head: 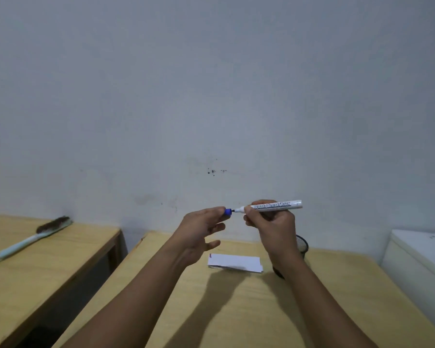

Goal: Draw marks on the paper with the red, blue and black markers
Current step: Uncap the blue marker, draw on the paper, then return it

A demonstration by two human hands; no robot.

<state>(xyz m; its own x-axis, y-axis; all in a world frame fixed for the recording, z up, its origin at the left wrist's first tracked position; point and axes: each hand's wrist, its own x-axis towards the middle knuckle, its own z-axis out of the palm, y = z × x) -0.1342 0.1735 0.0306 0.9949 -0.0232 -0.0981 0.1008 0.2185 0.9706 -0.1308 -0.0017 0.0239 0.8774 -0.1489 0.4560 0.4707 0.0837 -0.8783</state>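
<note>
My right hand (271,222) holds a white board marker (274,206) level in the air, its dark tip pointing left. My left hand (204,222) pinches the marker's blue cap (228,211) between thumb and forefinger, a small gap from the tip. Below the hands a small white paper (234,262) lies on the wooden table (236,310), with a short red mark at its top left corner. No red or black marker shows in view.
A black mesh cup (302,243) stands on the table behind my right wrist, partly hidden. A second wooden table (35,267) at the left carries a long-handled brush (33,238). A white cabinet (419,257) stands at the right. A grey wall lies close behind.
</note>
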